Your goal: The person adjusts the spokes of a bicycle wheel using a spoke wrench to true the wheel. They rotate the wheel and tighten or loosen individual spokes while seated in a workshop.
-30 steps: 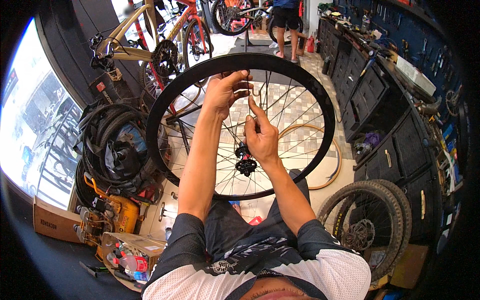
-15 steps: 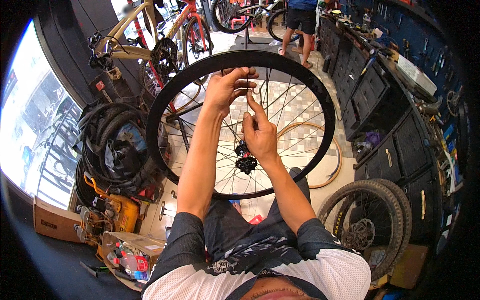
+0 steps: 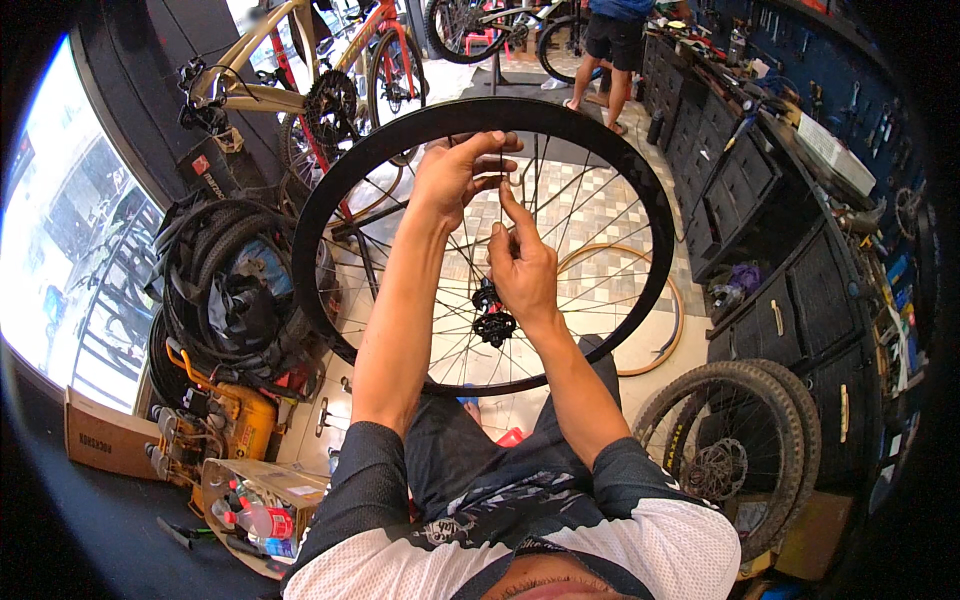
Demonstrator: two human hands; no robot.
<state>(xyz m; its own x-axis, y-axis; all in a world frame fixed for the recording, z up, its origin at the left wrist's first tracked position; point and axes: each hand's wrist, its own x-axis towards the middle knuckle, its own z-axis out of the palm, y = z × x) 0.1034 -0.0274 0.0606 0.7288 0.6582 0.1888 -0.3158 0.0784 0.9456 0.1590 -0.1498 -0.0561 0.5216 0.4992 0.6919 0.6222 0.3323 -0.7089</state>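
Observation:
A bicycle wheel [image 3: 335,335] with a deep black rim and no tyre stands in front of me above my lap. Thin dark spokes run from its rim to the black hub [image 3: 493,325]. My left hand [image 3: 450,185] is closed near the top of the rim, its thumb and fingers around a thin spoke. Just below and to the right, my right hand [image 3: 525,270] is also closed on that spoke, with the index finger pointing up along it. The fingers partly hide the spoke's upper end.
Bikes [image 3: 255,95] stand at the far left, above piled tyres [image 3: 215,270]. A yellow machine [image 3: 240,415] and a box of bottles [image 3: 285,490] are at lower left. Knobby-tyred wheels [image 3: 780,420] lean beside black drawers [image 3: 745,190] at right. Another person [image 3: 610,50] stands at the back.
Both hands have shifted very slightly to the right, still on the spoke. The wheel stays almost where it was.

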